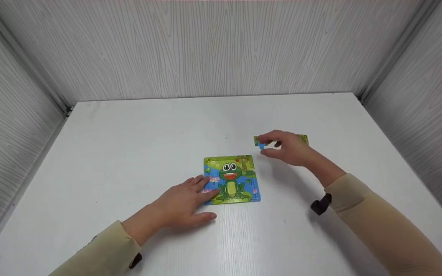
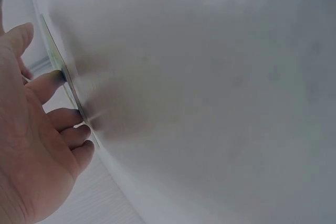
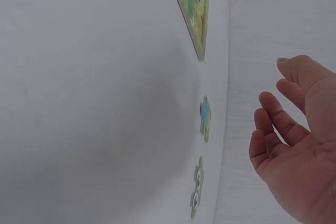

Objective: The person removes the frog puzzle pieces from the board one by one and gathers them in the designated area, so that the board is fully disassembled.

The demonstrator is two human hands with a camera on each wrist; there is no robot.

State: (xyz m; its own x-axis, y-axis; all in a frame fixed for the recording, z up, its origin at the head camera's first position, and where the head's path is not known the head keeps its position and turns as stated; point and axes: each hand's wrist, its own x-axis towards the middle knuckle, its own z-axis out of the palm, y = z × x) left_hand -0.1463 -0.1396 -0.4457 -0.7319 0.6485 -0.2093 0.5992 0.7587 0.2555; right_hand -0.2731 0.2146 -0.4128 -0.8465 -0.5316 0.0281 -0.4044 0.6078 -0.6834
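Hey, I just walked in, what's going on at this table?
A person's left hand rests on one side of a flat, square, green-and-blue frog puzzle board. The right hand, holding nothing, hovers by two loose, flat pieces: a green-and-blue piece and a mostly green piece. Both lie apart from the board.

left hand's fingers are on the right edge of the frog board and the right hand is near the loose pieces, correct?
Not quite: the left hand's fingers are on the left edge of the frog board, as the head view shows. The right hand is near the loose pieces.
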